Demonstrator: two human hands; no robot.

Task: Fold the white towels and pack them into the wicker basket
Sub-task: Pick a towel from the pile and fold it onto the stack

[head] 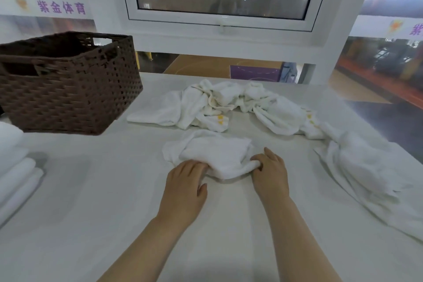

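White-covered worktop (114,213) fills the lower view; everything below is placed relative to the dark brown woven wicker basket (68,84), which stands at the far left of it.

Basket: upright, rectangular, cut-out handles. Its inside is in shadow, so I cannot tell if anything is packed yet.

Long crumpled white towel (366,167): far right of the basket, trailing toward the near edge of the worktop.

Heap of unfolded white towels with small yellow marks (229,103): right of the basket, level with its front face, well apart from it.

Stack of folded white towels (16,167): just nearer than the basket, at the left edge, partly out of view.

Small rumpled white towel (212,155): right of the basket and nearer than the heap, just short of touching it. This is the piece in hand.

Left hand (185,183): fingertips tucked under the towel's near-left edge; fingers curled, apparently gripping cloth. Right hand (270,171): fingers pinching a bunched near-right corner.

Judgement: early in the fold, the towel not yet spread flat.

Risks:
- Folding over the bunched cloth would trap creases and give a lumpy bundle that stacks badly.
- Pulling outward with uneven grips could skew the edges.
- A wide sweep might drag the heap's nearest corner along.
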